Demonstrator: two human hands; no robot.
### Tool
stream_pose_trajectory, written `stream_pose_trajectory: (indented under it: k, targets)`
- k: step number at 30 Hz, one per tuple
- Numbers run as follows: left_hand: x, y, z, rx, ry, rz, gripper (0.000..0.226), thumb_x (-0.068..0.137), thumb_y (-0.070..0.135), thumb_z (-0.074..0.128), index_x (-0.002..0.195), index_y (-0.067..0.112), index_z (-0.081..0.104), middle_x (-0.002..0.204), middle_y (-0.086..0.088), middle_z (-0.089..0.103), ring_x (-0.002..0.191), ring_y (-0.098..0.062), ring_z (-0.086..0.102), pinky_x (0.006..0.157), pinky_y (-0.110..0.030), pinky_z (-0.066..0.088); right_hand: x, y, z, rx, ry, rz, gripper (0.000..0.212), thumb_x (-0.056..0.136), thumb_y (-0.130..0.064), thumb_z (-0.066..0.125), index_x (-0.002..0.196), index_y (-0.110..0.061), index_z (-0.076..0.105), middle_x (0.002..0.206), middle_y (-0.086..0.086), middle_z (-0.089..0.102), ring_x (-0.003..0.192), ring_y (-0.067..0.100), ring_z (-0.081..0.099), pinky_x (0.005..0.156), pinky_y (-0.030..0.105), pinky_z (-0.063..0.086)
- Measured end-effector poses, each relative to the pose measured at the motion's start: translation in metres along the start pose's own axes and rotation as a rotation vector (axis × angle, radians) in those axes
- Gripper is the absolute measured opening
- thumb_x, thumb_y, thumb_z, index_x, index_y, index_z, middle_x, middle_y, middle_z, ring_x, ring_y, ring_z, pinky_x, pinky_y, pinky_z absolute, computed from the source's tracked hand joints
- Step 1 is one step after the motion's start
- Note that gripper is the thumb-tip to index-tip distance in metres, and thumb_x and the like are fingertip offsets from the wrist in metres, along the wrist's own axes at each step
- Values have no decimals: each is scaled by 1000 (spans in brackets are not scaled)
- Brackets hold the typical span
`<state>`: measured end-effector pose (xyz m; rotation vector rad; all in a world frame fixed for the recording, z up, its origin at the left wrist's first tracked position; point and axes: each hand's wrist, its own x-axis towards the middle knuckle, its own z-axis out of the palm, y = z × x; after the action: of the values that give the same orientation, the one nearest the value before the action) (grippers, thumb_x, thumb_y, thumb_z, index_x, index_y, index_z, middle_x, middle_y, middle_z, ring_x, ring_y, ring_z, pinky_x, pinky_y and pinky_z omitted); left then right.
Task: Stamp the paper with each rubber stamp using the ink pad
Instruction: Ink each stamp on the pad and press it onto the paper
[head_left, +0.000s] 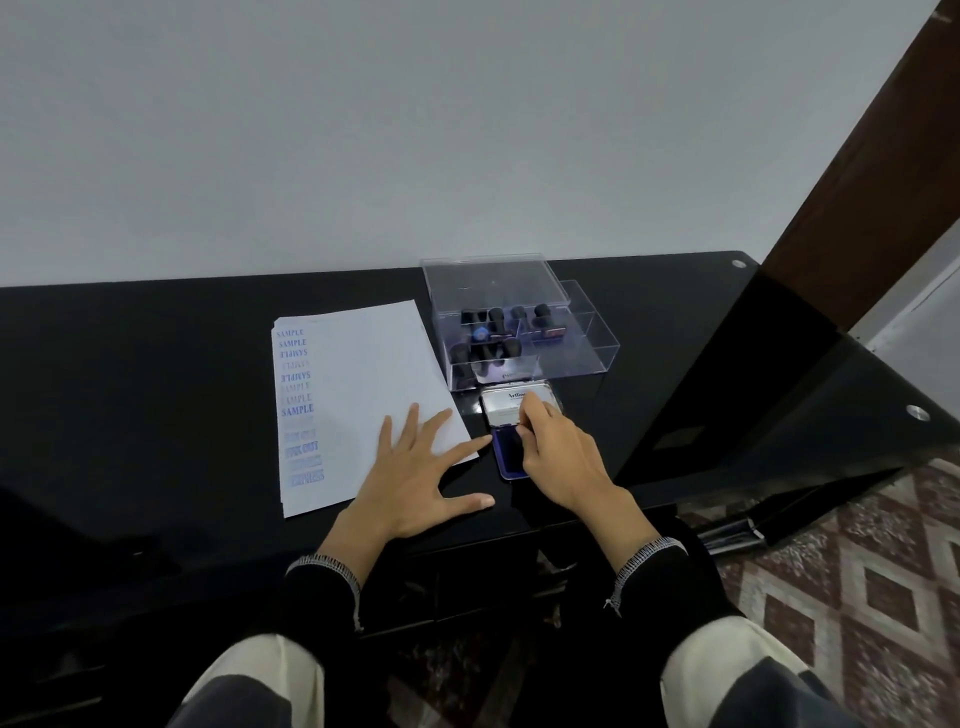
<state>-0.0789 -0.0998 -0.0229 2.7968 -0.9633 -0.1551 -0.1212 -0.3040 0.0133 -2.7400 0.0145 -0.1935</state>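
My knees (249, 675) sit lowest in view, in pale trousers under the black table (156, 364). On the left of the table lies the paper (363, 384), with a column of blue prints down its left edge: several reading SAMPLE, and blurrier ones below that I can't read for certain. My left hand (415, 478) rests flat on the paper's near right corner, fingers spread and straight, pinning the sheet. Just beside that corner is the ink pad (511, 452), its lid (511, 408) tipped back and the blue pad exposed. My right hand (556, 452) is over it with fingers curled together; I take it to be pressing a stamp into the ink, though the stamp itself is hidden under my fingers, so I can't tell for sure. Behind the pad stands the clear box (519, 332) holding the other stamps (488, 345). I judge this to be the inking step; next calls for carrying the stamp left to a bare patch of paper and pressing squarely down.
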Motion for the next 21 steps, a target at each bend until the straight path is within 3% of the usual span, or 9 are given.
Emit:
stream_pose_trajectory:
  k: [7, 13, 21]
  targets:
    - [0, 0, 1, 20, 7, 35, 64, 78, 88, 20, 136, 70, -2, 162, 3, -4, 147, -31, -18, 114, -59, -13, -7, 0, 6, 47, 61, 1, 13, 96, -14, 45, 90, -20, 34, 82, -6, 50, 65, 18, 47, 54, 32, 35]
    - [-1, 0, 1, 26, 8, 41, 69, 77, 89, 19, 139, 67, -1, 163, 2, -2, 147, -31, -16, 114, -60, -11, 14, -6, -6, 69, -69, 64, 12, 88, -6, 43, 87, -16, 37, 79, 3, 54, 69, 29, 50, 56, 35, 36]
    - [-1, 0, 0, 18, 14, 39, 64, 80, 84, 16, 140, 66, 2, 162, 4, -1, 148, -29, -15, 115, -59, -12, 3, -6, 2, 45, 31, 46, 12, 92, -9, 45, 87, -16, 37, 80, 2, 54, 67, 28, 50, 57, 37, 40]
